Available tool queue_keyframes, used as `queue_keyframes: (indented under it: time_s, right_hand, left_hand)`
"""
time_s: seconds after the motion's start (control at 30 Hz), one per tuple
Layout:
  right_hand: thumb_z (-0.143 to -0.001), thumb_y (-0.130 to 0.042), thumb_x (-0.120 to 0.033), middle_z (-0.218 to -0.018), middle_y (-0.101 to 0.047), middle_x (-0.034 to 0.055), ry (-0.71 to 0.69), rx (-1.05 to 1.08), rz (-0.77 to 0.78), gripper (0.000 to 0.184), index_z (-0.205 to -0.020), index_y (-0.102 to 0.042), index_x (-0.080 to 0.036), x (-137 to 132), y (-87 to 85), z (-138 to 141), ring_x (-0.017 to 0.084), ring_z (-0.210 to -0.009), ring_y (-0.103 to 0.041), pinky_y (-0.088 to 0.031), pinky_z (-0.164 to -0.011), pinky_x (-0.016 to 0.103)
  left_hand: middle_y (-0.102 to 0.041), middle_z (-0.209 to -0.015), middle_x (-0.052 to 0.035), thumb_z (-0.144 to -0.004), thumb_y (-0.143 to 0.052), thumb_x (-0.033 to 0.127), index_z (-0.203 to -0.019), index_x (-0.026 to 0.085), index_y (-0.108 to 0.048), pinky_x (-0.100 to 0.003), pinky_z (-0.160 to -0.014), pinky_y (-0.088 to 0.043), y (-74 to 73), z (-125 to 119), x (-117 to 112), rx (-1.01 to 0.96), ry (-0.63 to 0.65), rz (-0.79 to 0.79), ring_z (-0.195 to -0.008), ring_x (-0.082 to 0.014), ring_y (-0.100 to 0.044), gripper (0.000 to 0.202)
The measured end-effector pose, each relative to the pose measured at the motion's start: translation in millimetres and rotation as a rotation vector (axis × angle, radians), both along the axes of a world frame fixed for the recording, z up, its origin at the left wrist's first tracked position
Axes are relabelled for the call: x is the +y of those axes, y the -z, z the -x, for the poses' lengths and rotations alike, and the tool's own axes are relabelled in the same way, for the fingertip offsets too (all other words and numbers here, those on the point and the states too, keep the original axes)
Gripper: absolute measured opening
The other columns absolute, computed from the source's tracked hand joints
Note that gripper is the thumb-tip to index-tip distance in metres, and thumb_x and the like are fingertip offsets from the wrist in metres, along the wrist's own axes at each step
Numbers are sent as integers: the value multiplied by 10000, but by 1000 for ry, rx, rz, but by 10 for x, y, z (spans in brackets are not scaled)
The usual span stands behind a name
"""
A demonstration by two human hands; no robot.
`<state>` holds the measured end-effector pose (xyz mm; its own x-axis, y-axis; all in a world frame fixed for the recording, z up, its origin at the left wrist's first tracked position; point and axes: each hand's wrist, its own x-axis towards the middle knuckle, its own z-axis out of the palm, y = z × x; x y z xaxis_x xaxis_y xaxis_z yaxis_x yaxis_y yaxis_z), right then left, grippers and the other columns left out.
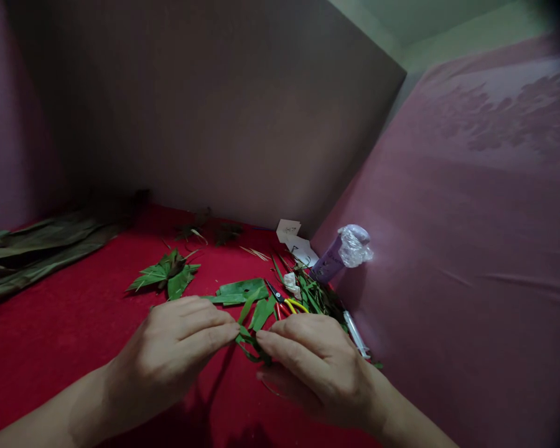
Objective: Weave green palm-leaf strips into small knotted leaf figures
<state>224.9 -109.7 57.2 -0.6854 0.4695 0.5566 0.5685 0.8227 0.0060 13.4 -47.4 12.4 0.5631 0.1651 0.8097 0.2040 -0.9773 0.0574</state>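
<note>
Between my hands is a small bundle of green leaf strips [248,341], bent and looped. My left hand [182,348] pinches its left side with thumb and fingers pressed together. On the other side, my right hand [317,361] grips the strips, its lower fingers partly blurred. Just beyond the fingertips lie cut green leaf pieces [242,290]. Scissors [284,300] with red and yellow handles rest beside them, their handles partly hidden behind my right hand.
A red cloth [74,323] covers the surface. Large dark leaves [51,246] lie at left, a lobed leaf [165,277] mid-left. Thin sticks [256,254], white papers [301,249], a green clippings heap [317,292], a purple container [333,258] and a syringe [356,335] sit right, near the pink wall [471,249].
</note>
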Motion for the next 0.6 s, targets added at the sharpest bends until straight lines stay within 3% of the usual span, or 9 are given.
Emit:
queue_keyframes:
  time_s: [0.37,0.6]
  right_hand:
    - [-855,-552,-306,-742,-662,89,88,132,-112,211,-909,-603,-109,31,121,-52,158,-671,-629,-523,-612,278]
    - [-846,-566,-299,-712,-642,76,105,216,-62,184,-835,-597,-119,40,173,-3,141,-628,-603,-495,-570,255]
  left_hand:
    - [-725,-806,-27,-878,-467,137,-924,187,-595,-242,-648,-520,-50,-2,-4,-38,19,92,-713,-133,-667,144]
    - [-735,-806,-14,-858,-509,157,-946,202,-606,-241,-681,-533,15,-1,5,-65,-33,87,-724,-132,-678,138]
